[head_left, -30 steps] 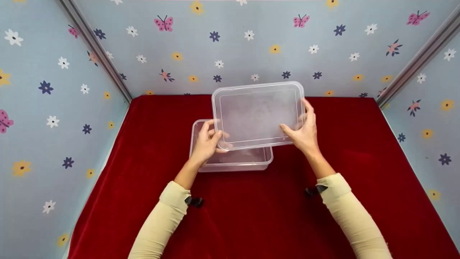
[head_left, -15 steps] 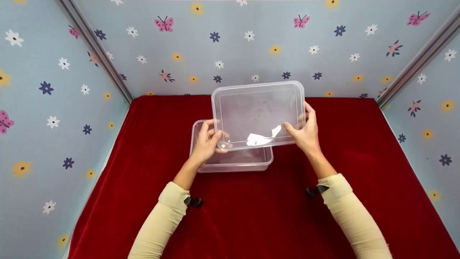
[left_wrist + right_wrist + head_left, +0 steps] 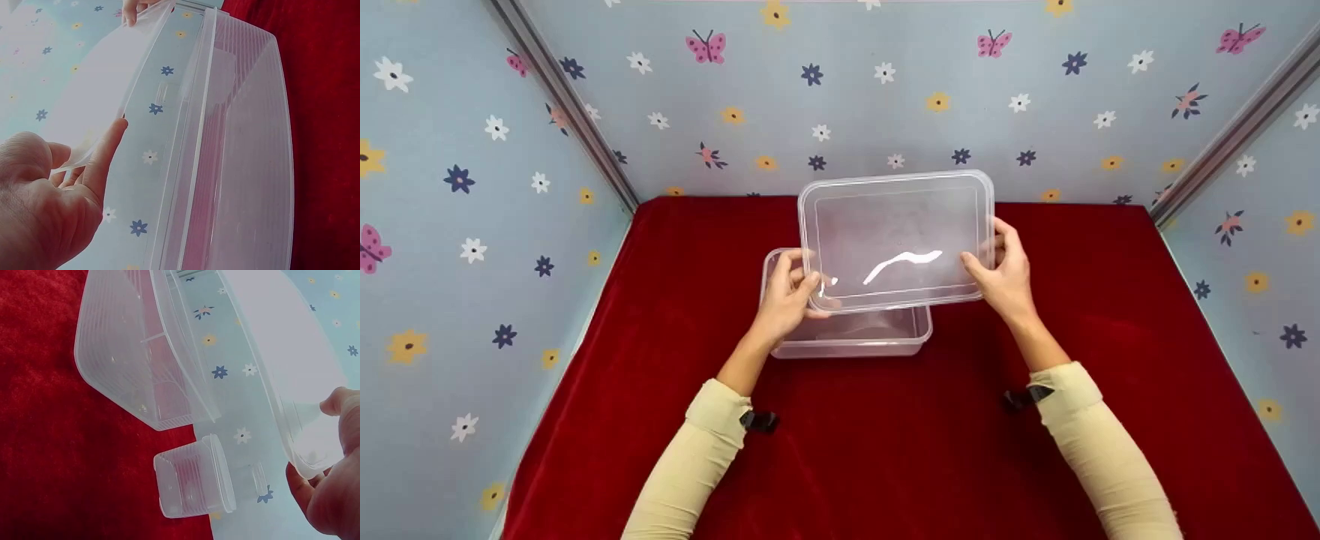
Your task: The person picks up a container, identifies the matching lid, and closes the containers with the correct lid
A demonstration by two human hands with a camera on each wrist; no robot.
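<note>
Since the earlier head frames the clear rectangular plastic lid [image 3: 896,238] has barely shifted, only tilted a touch, so the white glare on it now runs as a thin streak instead of a patch; both hands keep their places. The lid is held in the air above and slightly behind the clear rectangular plastic container [image 3: 847,330], overlapping its far-right part without touching as far as can be seen. The left hand [image 3: 786,300] pinches the lid's near-left corner, thumb on top, fingers [image 3: 107,154] curled under the rim. The right hand [image 3: 1003,274] grips the right edge, fingers [image 3: 337,402] wrapped over the rim. Judgement: the lid looks light, thin and somewhat flexible, smooth enough to slip, so opposite rim edges are the best hold. The container sits on the red velvet-covered table [image 3: 885,450], open side up. The right wrist view shows a small clear plastic tub [image 3: 194,484] just beyond the container. No brand, label or readable writing anywhere; the flower-and-butterfly wallpaper [image 3: 885,90] behind the container carries only pattern.
</note>
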